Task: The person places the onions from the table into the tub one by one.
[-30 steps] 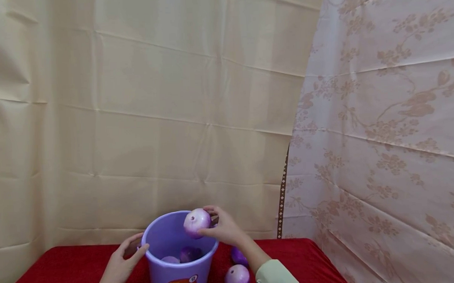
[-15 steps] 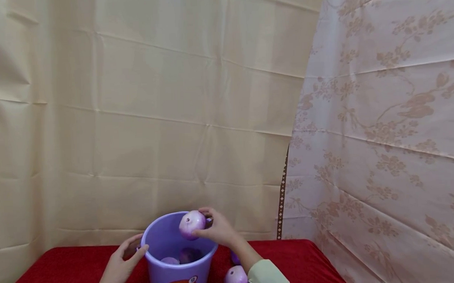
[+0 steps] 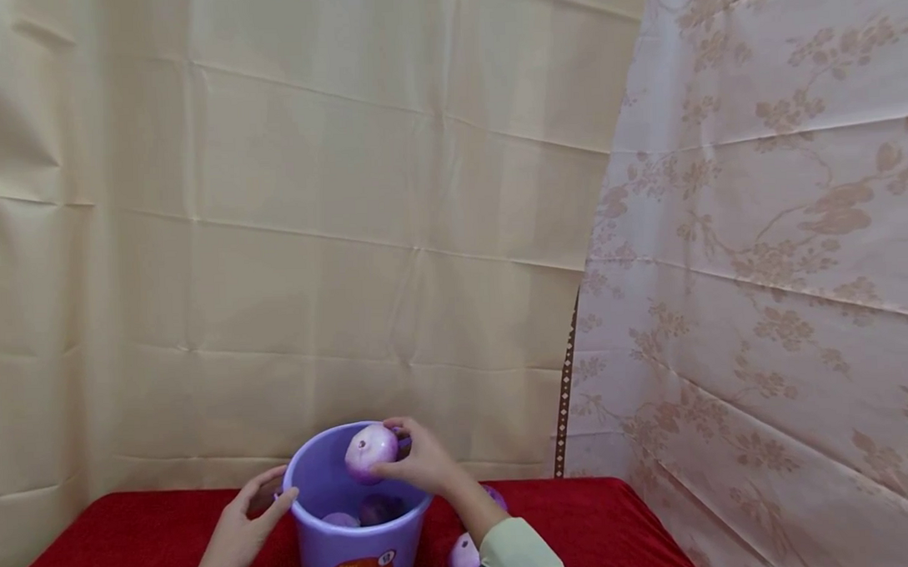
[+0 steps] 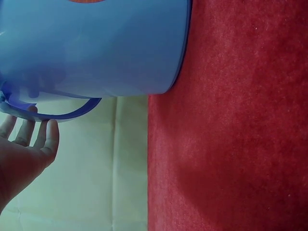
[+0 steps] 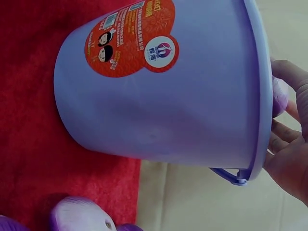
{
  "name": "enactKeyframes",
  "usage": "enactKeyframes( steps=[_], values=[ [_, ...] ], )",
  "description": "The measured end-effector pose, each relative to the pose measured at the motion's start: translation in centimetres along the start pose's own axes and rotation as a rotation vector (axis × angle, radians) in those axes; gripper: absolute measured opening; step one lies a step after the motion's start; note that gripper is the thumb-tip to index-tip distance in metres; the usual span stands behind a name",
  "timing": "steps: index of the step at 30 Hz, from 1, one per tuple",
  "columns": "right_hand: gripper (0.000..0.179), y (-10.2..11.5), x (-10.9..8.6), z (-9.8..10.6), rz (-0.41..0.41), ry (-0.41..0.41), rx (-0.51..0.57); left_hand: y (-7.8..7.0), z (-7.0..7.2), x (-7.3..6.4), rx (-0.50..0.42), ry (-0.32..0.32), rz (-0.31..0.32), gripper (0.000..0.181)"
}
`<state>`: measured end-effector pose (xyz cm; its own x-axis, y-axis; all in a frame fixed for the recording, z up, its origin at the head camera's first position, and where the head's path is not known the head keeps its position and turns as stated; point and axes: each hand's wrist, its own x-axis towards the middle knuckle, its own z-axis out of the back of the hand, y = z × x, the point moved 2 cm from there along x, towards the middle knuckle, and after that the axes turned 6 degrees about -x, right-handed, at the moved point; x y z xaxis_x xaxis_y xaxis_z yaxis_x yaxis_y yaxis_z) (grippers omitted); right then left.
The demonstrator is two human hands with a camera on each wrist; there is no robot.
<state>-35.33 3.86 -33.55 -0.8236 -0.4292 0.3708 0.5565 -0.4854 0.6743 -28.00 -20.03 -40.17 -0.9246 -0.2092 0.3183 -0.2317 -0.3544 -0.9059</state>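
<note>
A purple bucket (image 3: 316,551) stands on a red-covered table. At its left rim is my left hand (image 3: 241,529), thumb at the edge; in the left wrist view its fingertips touch the bucket's handle (image 4: 77,113). My right hand (image 3: 424,461) holds a purple onion (image 3: 371,455) between thumb and fingers, over the bucket's mouth. Inside the bucket lie a dark purple onion (image 3: 381,510) and a paler round one (image 3: 340,519), partly hidden by the front rim. Just right of the bucket, another onion (image 3: 462,558) sits partly behind my right sleeve.
Beyond my right forearm, one more onion (image 3: 496,497) shows partly. Several onions, one of them pale (image 5: 79,216), lie beside the bucket in the right wrist view. A beige curtain (image 3: 310,238) hangs behind the red table (image 3: 575,521), with a floral curtain (image 3: 769,264) at right.
My right hand has shifted left with the onion, bringing it further over the bucket's opening. The left hand and bucket have stayed in place.
</note>
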Motion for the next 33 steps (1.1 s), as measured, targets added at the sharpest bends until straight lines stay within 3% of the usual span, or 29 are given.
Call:
enactKeyframes(
  steps=[6,13,21,33],
  values=[
    [0.060,0.0,0.1,-0.7,0.005,-0.001,-0.034,0.0,-0.1,0.1,0.001,0.004,0.010,0.052],
    [0.062,0.3,0.2,-1.1,0.006,-0.008,-0.082,-0.1,-0.2,0.0,-0.021,-0.014,-0.043,0.048],
    [0.063,0.8,0.5,-1.8,0.018,-0.003,-0.143,0.1,0.0,0.1,-0.018,-0.014,-0.026,0.049],
    [0.061,0.7,0.8,-2.6,0.008,0.015,-0.100,0.1,0.0,0.2,-0.005,-0.012,-0.021,0.050]
  ],
)
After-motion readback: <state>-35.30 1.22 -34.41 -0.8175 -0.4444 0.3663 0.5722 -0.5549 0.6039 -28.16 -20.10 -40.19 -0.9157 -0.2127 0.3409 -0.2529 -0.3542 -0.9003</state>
